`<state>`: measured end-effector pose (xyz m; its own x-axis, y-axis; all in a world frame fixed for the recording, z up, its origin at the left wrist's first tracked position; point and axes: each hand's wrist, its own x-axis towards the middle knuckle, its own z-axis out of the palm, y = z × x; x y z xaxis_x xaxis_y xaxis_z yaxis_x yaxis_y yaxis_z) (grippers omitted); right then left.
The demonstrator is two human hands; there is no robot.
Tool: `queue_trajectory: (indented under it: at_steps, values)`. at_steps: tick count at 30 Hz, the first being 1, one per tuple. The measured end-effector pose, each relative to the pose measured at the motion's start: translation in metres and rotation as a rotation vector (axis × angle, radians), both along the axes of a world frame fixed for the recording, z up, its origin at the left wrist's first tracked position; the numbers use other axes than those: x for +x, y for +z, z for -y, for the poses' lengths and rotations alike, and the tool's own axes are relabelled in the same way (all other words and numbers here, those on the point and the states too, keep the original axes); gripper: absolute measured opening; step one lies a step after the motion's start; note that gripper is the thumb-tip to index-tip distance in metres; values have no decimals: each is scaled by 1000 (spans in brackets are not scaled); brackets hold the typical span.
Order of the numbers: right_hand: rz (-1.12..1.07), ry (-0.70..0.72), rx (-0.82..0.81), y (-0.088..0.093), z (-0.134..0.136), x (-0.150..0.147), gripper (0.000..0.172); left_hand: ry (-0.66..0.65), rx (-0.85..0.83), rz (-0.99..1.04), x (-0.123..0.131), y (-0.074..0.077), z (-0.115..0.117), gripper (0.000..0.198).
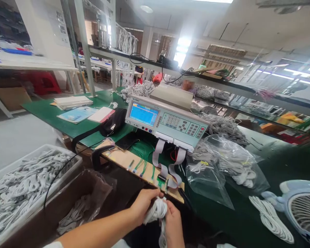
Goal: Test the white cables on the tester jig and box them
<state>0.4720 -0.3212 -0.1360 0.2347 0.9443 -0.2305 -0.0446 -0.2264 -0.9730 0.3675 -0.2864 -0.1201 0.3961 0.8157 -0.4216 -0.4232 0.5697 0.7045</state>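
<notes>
From the person's head, the camera is looking forward and down, tilted sideways, taking in the left hand (pixel 144 205) and right hand (pixel 174 220) close at the lower edge, the benchtop tester (pixel 167 119) farther off on the green desk (pixel 42 107), and the workshop ceiling (pixel 219 24) beyond.

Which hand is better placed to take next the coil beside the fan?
Probably the right hand: the coil and fan lie to its right; the left hand is farther. Both hold the bundle.
</notes>
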Motion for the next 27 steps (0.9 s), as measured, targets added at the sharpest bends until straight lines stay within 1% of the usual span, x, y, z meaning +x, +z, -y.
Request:
queue_trajectory:
  at_steps: [2,4,5,7,9,10,11,12,13,15,17,19,20,22,23,25,26,27]
  values:
    - [-20,0,-6,-5,9,-3,31,-4,37,2,-3,-5,11,40]
    - [-30,11,-7,-9,16,-6,31,-84,96,3,-10,-11,20,50]
    - [-22,30,-3,-10,18,-8,30,-124,153,-25,-15,-15,24,53]
    - [24,122,14,-14,20,-14,31,-193,368,-177,-27,-22,27,59]
    - [111,266,16,-18,20,-22,34,-283,626,-417,-43,-29,25,61]
    - [160,338,8,-21,20,-26,34,-340,718,-535,-53,-33,22,58]
    - [210,396,-8,-24,20,-29,33,-391,758,-642,-65,-38,18,51]
    - [263,435,-29,-27,19,-32,31,-424,748,-734,-77,-45,13,44]
    - [316,457,-49,-31,19,-33,30,-431,701,-808,-91,-52,9,38]
    - [403,466,-72,-39,15,-31,31,-395,552,-905,-120,-68,2,30]
    - [466,459,-67,-47,9,-27,33,-333,420,-937,-142,-81,-1,26]
    - [510,457,-18,-50,2,-26,32,-311,339,-905,-148,-89,1,25]
    - [537,455,29,-49,0,-28,30,-321,309,-871,-144,-91,3,26]
    - [606,488,190,-40,1,-39,27,-381,272,-773,-125,-89,6,32]
    - [643,540,300,-33,3,-46,26,-425,217,-655,-112,-86,6,37]
    - [711,715,521,-18,11,-59,27,-522,50,-330,-88,-77,6,44]
    - [735,803,606,-12,15,-64,28,-563,-39,-166,-78,-72,5,43]
    - [751,860,658,-7,18,-67,29,-567,-117,-30,-71,-68,3,38]
